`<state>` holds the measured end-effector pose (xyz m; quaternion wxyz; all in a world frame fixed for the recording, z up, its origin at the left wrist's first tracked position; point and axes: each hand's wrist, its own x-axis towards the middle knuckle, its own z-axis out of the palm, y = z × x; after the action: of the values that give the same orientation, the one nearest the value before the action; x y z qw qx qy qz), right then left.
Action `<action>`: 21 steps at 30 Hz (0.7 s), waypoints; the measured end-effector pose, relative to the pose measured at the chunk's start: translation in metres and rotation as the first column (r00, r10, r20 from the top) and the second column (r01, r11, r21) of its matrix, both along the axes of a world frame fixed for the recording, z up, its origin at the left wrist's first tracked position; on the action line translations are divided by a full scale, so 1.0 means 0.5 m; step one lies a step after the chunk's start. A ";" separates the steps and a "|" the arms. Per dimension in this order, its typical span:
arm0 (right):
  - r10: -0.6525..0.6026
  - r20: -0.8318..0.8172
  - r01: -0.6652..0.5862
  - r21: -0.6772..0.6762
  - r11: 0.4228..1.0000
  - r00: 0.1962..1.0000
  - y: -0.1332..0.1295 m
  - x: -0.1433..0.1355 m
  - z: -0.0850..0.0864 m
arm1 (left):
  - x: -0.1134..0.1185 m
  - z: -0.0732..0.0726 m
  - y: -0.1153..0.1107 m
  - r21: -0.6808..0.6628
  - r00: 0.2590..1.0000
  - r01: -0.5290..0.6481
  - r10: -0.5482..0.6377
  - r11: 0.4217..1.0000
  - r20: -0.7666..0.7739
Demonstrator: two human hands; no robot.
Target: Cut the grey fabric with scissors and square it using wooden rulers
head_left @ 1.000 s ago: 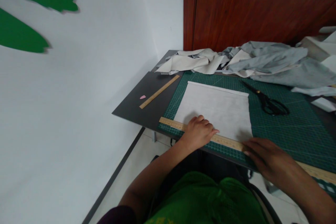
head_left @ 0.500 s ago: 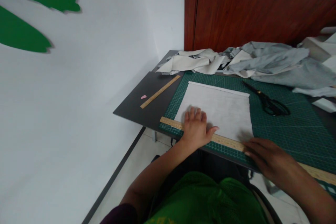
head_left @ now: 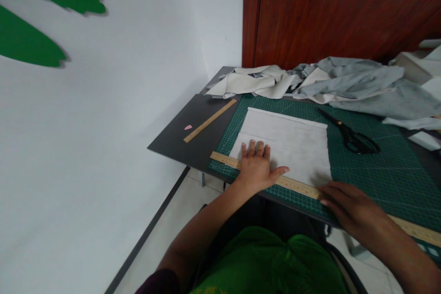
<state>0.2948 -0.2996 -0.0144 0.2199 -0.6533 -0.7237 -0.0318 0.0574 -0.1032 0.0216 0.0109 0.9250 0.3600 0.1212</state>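
A piece of white cloth lies flat, its far edge folded over in a narrow strip. Along its near edge runs a long wooden ruler, reaching past the right side of the view. My left hand is laid flat across the ruler and cloth, fingers spread and pointing away from me. At the cloth's near right corner, my right hand grips the ruler, with the thumb on the near side and the fingers on the far side. Part of the ruler is hidden beneath each hand.
Black-handled scissors rest on the green cutting mat, right of the cloth. A shorter wooden ruler and a pink chip lie on the dark tabletop. Crumpled grey and cream fabric is heaped along the back.
My left thumb has spread slightly further to the right. Both hands otherwise keep their places on the ruler and cloth; the view has shifted a little.
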 end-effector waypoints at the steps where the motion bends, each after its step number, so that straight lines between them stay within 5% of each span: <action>1: -0.002 -0.001 0.002 -0.006 1.000 1.000 0.000 -0.001 0.002 | 0.000 -0.001 0.001 -0.006 1.000 0.002 -0.002 1.000 0.011; 21: 0.036 0.060 -0.036 0.005 0.999 0.998 0.002 -0.004 0.029 | -0.001 -0.006 -0.025 -0.061 0.996 -0.073 0.076 0.995 0.040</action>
<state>0.2928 -0.2985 0.0000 0.2008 -0.6383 -0.7415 -0.0496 0.0568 -0.1155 0.0188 0.0418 0.9074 0.3974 0.1303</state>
